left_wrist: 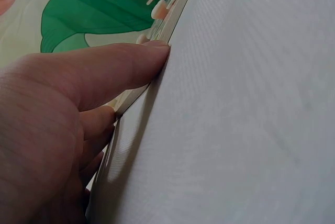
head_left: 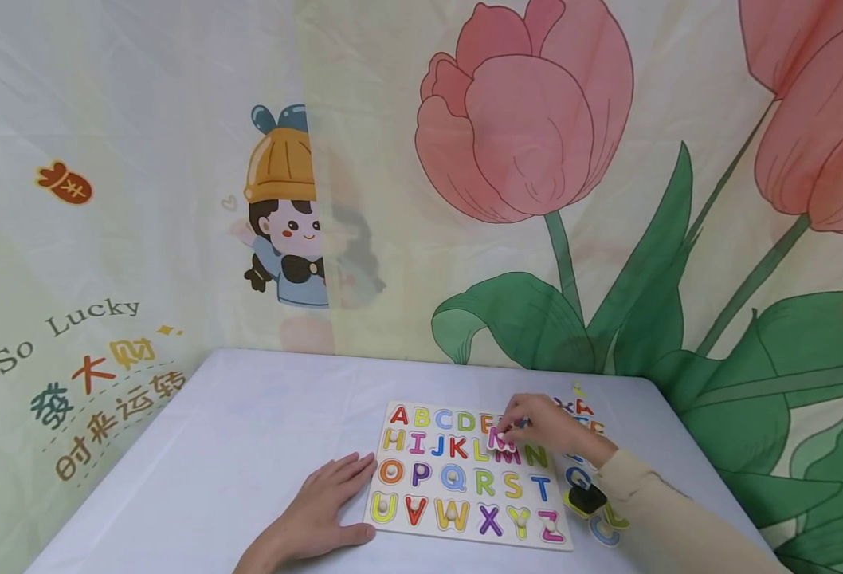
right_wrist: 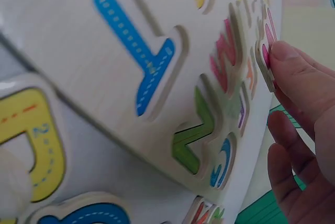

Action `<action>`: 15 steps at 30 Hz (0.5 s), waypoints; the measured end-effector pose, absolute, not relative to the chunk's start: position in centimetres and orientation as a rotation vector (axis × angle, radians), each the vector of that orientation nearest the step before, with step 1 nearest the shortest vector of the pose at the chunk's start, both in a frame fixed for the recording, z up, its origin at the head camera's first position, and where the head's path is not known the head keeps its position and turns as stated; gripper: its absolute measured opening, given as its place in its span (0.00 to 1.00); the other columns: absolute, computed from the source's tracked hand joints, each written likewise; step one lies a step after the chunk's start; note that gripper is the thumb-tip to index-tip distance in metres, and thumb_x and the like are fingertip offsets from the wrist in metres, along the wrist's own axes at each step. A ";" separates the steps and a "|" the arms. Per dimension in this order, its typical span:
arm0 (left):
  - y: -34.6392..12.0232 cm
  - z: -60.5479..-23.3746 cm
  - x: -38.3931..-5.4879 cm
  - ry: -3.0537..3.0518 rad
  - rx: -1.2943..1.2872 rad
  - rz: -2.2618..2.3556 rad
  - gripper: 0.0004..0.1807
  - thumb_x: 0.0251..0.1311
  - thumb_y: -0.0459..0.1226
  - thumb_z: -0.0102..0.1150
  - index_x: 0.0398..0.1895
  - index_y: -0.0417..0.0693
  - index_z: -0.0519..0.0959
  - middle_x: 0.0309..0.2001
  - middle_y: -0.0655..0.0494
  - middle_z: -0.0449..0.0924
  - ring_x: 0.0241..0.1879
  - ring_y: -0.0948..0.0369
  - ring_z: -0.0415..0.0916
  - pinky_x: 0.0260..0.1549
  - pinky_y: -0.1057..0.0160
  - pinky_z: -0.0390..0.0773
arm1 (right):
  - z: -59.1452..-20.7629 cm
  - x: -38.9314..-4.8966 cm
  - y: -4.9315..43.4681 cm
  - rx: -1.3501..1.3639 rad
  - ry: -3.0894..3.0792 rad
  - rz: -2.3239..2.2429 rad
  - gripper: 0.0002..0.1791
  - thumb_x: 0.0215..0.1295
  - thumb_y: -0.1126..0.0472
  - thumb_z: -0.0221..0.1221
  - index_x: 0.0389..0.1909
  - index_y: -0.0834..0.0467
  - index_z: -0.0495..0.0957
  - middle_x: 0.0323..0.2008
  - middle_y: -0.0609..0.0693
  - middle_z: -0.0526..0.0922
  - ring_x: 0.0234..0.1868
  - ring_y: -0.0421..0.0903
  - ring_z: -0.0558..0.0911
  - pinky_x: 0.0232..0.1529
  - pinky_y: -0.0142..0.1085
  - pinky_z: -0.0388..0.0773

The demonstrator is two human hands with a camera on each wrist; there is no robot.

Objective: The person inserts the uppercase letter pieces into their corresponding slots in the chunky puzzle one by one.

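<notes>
My right hand pinches a pink letter M puzzle piece between thumb and fingers. The piece is held over the upper right part of a white alphabet puzzle board. Just below it is the pink M recess, partly overlapped in the head view. From the right wrist, the M piece stands tilted, apart from the board's face. My left hand lies on the table at the board's left edge, fingers extended. Its thumb touches the board's side in the left wrist view.
Knobbed pieces such as the orange O and yellow U sit in the board. Loose letter pieces, including a blue Q, lie right of it, partly under the right forearm. A black object shows there. Printed cloth hangs behind the white table.
</notes>
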State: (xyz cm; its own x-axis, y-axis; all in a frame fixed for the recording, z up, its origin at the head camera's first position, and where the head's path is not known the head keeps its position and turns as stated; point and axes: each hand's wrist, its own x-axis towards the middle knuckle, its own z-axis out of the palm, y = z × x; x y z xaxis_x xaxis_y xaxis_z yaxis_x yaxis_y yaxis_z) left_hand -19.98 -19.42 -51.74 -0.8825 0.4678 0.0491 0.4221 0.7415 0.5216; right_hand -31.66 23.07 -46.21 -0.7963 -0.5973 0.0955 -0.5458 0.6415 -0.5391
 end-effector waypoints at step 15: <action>-19.4 -51.7 -19.9 2.852 0.728 0.807 0.53 0.58 0.65 0.69 0.83 0.53 0.65 0.83 0.59 0.61 0.82 0.47 0.54 0.78 0.32 0.52 | -48.2 -31.4 23.9 -0.929 2.712 -0.835 0.08 0.71 0.58 0.69 0.46 0.45 0.93 0.42 0.40 0.82 0.45 0.41 0.79 0.43 0.31 0.81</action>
